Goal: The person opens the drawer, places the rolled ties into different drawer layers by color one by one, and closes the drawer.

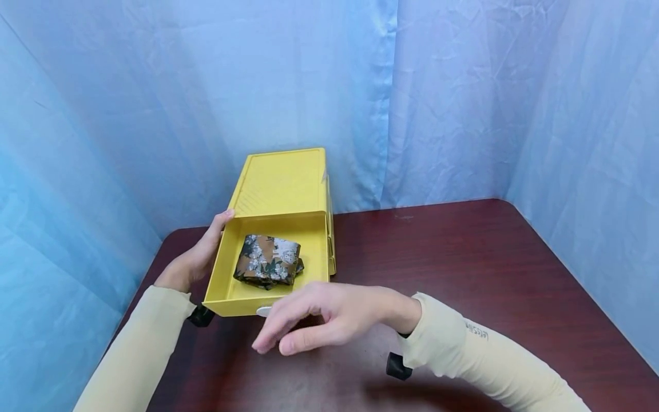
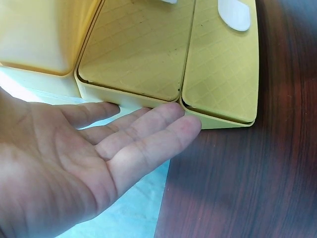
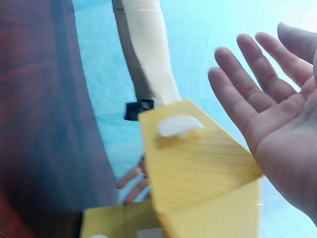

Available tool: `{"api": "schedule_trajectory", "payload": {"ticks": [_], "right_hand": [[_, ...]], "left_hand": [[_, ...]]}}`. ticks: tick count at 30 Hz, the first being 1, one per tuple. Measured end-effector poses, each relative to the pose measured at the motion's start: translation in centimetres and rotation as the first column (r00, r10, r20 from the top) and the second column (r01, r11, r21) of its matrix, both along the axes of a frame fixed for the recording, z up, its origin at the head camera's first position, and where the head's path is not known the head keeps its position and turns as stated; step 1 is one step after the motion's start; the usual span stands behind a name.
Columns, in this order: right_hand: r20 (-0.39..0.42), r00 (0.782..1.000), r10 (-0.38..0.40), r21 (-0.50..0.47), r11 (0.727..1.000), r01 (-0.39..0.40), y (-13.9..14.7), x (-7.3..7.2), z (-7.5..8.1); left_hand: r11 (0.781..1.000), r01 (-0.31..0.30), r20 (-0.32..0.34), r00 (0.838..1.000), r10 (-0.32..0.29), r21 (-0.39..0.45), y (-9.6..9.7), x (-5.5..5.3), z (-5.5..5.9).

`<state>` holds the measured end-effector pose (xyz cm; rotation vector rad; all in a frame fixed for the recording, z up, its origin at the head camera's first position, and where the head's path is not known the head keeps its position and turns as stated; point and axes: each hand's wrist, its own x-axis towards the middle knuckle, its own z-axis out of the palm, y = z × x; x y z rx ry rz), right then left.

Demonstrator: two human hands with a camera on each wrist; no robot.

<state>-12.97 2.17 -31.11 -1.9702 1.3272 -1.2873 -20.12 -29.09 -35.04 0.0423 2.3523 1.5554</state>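
Observation:
A yellow drawer cabinet (image 1: 288,180) stands at the back left of the table, its top drawer (image 1: 234,308) pulled out. In that drawer lies a folded bundle of floral-printed cloth (image 1: 265,260), dark with brown and white. My left hand (image 1: 198,254) rests along the cabinet's left side; in the left wrist view its straight fingers (image 2: 148,144) lie by the edges of two closed lower drawers (image 2: 133,49). In front of the pulled-out drawer hovers my right hand (image 1: 334,315), holding nothing, fingers extended. It partly covers the drawer's white handle (image 1: 264,311).
The dark red wooden table (image 1: 437,257) extends to the right of the cabinet. Light blue curtains (image 1: 437,103) hang behind it and on both sides. Black wrist mounts (image 1: 399,366) stick out below the cream sleeves (image 1: 479,349).

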Motion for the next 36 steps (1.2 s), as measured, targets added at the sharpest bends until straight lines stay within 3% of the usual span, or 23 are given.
{"api": "schedule_trajectory", "payload": {"ticks": [3, 6, 10, 13, 17, 20, 26, 28, 31, 36], "right_hand": [[0.119, 0.992, 0.035, 0.146, 0.988, -0.053, 0.0, 0.3, -1.0], [0.228, 0.974, 0.020, 0.285, 0.955, -0.086, -0.1, 0.6, -2.3], [0.379, 0.924, -0.041, 0.430, 0.892, -0.137, -0.5, 1.0, -5.0], [0.516, 0.845, -0.140, 0.508, 0.844, -0.171, -0.7, 1.1, -7.0], [0.658, 0.701, -0.274, 0.536, 0.824, -0.182, -1.0, 0.9, -8.1], [0.735, 0.611, -0.294, 0.516, 0.827, -0.222, -1.2, 0.8, -8.2], [0.838, 0.476, -0.266, 0.456, 0.820, -0.345, -1.5, 1.0, -8.0], [0.860, 0.440, -0.259, 0.434, 0.823, -0.365, -1.7, 1.1, -7.8], [0.877, 0.406, -0.258, 0.417, 0.830, -0.372, -1.9, 1.0, -7.5], [0.885, 0.387, -0.257, 0.404, 0.838, -0.368, -2.0, 1.1, -7.2]], "left_hand": [[1.000, 0.001, 0.005, 1.000, -0.001, 0.009, 0.0, -0.1, 0.0], [1.000, 0.003, 0.004, 1.000, -0.003, 0.008, 0.0, 0.0, 0.1], [1.000, 0.001, 0.014, 1.000, -0.001, 0.004, 0.0, -0.1, 0.0], [1.000, -0.003, 0.022, 1.000, 0.003, 0.001, 0.0, -0.2, -0.1], [1.000, -0.001, 0.016, 1.000, 0.001, -0.002, -0.1, -0.3, -0.1], [1.000, 0.007, 0.016, 1.000, -0.007, 0.004, -0.1, -0.2, -0.1], [1.000, 0.013, 0.022, 1.000, -0.013, 0.001, -0.1, -0.1, 0.0], [1.000, 0.010, 0.022, 1.000, -0.010, -0.001, -0.1, 0.0, 0.1], [1.000, -0.002, 0.021, 1.000, 0.002, -0.003, 0.0, 0.0, 0.2], [1.000, -0.007, 0.011, 1.000, 0.007, -0.007, 0.1, 0.0, 0.0]]}}
